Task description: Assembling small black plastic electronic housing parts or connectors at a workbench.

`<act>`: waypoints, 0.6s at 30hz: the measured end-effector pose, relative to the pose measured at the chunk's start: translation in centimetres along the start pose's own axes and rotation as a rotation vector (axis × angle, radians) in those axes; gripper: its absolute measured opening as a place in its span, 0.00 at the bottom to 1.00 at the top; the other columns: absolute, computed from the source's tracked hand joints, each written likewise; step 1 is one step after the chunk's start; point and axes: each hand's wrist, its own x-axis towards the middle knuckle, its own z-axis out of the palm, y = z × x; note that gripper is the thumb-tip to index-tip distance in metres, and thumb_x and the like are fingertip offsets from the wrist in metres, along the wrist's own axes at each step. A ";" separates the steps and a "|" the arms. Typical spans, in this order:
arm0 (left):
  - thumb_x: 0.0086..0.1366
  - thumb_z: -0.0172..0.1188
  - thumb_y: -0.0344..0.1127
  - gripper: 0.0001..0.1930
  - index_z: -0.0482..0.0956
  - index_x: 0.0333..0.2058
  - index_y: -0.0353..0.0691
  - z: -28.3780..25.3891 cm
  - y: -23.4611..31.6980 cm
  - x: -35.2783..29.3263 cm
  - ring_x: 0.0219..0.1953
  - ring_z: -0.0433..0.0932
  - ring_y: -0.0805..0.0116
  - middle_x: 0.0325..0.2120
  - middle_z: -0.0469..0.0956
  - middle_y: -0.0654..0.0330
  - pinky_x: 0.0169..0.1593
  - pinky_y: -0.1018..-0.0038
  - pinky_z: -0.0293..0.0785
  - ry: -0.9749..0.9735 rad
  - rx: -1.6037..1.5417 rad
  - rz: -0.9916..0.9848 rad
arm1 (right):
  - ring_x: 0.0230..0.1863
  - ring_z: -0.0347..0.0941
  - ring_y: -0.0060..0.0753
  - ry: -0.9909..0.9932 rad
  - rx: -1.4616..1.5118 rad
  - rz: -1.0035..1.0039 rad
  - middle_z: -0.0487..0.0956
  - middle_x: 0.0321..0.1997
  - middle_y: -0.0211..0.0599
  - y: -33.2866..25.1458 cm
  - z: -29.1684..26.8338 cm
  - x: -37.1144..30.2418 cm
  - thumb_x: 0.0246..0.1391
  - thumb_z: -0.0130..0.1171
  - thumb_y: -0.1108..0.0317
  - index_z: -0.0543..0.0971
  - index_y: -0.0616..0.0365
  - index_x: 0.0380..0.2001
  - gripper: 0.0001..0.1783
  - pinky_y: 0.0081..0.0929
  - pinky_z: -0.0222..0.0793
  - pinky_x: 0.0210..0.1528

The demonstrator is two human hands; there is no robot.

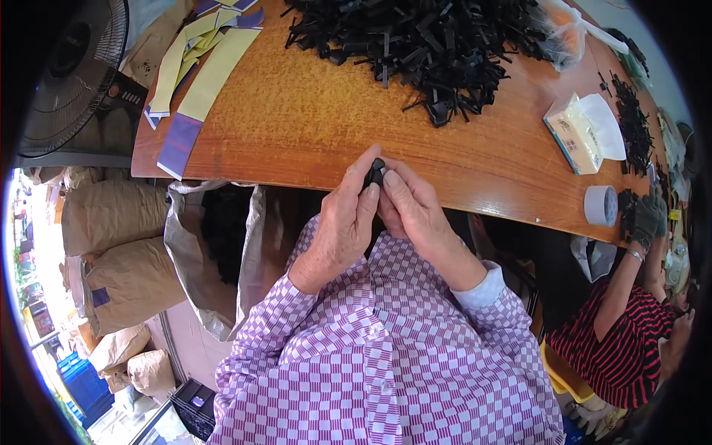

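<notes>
Just over the table's near edge, my left hand and my right hand meet around a small black plastic piece. Fingers and thumbs of both hands pinch it, and its lower part is hidden between them. A large heap of similar black pieces lies beyond my hands on the wooden table. Its nearest pieces are well apart from my fingertips.
Yellow and purple strips lie at the table's left, beside a fan. To the right are a tissue pack, a tape roll and a gloved co-worker. An open sack and brown paper sacks stand at lower left.
</notes>
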 end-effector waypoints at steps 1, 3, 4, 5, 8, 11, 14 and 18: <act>0.66 0.44 0.24 0.21 0.63 0.58 0.34 0.0 0.0 0.1 0.47 0.73 0.66 0.46 0.73 0.50 0.50 0.75 0.69 -0.030 -0.011 -0.035 | 0.13 0.52 0.09 0.000 0.003 0.003 0.62 0.17 0.18 0.1 -0.1 0.1 0.66 0.41 0.56 0.67 0.59 0.52 0.20 0.11 0.44 0.13; 0.67 0.43 0.25 0.21 0.63 0.58 0.34 0.0 -0.2 0.4 0.47 0.73 0.68 0.46 0.73 0.51 0.50 0.75 0.68 -0.066 -0.012 -0.072 | 0.14 0.55 0.10 -0.001 0.081 0.035 0.63 0.17 0.19 0.2 -0.4 0.3 0.66 0.42 0.60 0.67 0.63 0.52 0.19 0.11 0.47 0.15; 0.67 0.43 0.25 0.21 0.63 0.58 0.34 0.0 -0.3 0.5 0.47 0.73 0.68 0.46 0.73 0.51 0.50 0.75 0.68 -0.067 -0.010 -0.078 | 0.14 0.55 0.10 0.000 0.085 0.040 0.63 0.17 0.19 0.1 -0.4 0.4 0.66 0.42 0.60 0.67 0.63 0.52 0.19 0.11 0.47 0.15; 0.67 0.43 0.25 0.20 0.63 0.58 0.34 0.0 -0.4 0.7 0.46 0.73 0.68 0.46 0.73 0.51 0.50 0.76 0.68 -0.063 -0.009 -0.070 | 0.15 0.55 0.10 0.001 0.061 0.031 0.63 0.18 0.19 0.0 -0.4 0.6 0.66 0.42 0.60 0.67 0.63 0.52 0.19 0.11 0.48 0.16; 0.67 0.43 0.25 0.20 0.64 0.58 0.35 0.1 -0.8 1.3 0.45 0.73 0.69 0.46 0.73 0.52 0.50 0.76 0.68 -0.054 -0.010 -0.052 | 0.17 0.56 0.10 0.004 0.057 0.034 0.63 0.19 0.19 -0.3 -0.5 1.0 0.66 0.42 0.61 0.66 0.63 0.53 0.19 0.10 0.49 0.18; 0.67 0.42 0.24 0.20 0.64 0.58 0.35 0.3 -1.2 1.8 0.44 0.73 0.70 0.45 0.73 0.53 0.49 0.76 0.68 -0.038 0.002 -0.037 | 0.18 0.56 0.10 0.002 0.082 0.048 0.63 0.20 0.19 -0.3 -0.8 1.4 0.66 0.42 0.62 0.66 0.63 0.54 0.19 0.10 0.50 0.19; 0.67 0.42 0.25 0.20 0.64 0.58 0.35 0.5 -1.4 2.4 0.43 0.73 0.70 0.44 0.74 0.53 0.48 0.76 0.69 -0.039 0.017 -0.057 | 0.20 0.57 0.09 0.008 0.091 0.055 0.64 0.22 0.19 -0.1 -1.2 2.2 0.66 0.43 0.63 0.66 0.62 0.54 0.19 0.09 0.51 0.20; 0.68 0.43 0.27 0.19 0.65 0.57 0.34 0.7 -1.2 3.3 0.42 0.74 0.68 0.43 0.74 0.51 0.46 0.76 0.70 -0.037 0.019 -0.073 | 0.22 0.58 0.09 0.040 0.056 0.045 0.65 0.24 0.19 -0.6 -1.2 2.7 0.65 0.44 0.64 0.66 0.62 0.55 0.18 0.09 0.54 0.22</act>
